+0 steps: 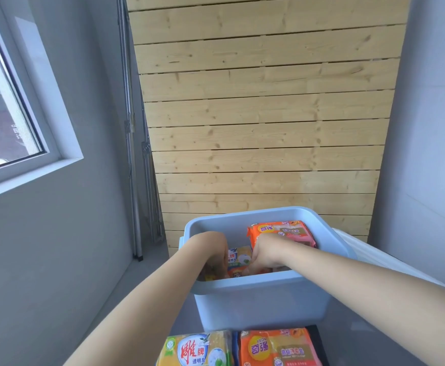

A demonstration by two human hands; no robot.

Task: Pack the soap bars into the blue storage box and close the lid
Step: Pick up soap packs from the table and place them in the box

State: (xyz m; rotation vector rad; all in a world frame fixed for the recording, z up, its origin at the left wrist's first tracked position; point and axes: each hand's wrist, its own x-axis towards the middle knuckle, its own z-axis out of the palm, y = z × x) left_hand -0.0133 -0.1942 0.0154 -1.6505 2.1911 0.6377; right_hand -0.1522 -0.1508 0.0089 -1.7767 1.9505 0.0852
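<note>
The blue storage box stands open in front of me. Both my hands reach down inside it. My left hand and my right hand are at either side of a yellow soap pack low in the box; their fingertips are hidden by the pack and the front rim. An orange and pink soap pack lies at the box's back right. Outside, at the bottom edge, lie another yellow soap pack and another orange soap pack.
A white lid leans behind the box on its right. A slatted wooden panel stands against the wall behind. A window is on the left wall, with metal poles in the corner.
</note>
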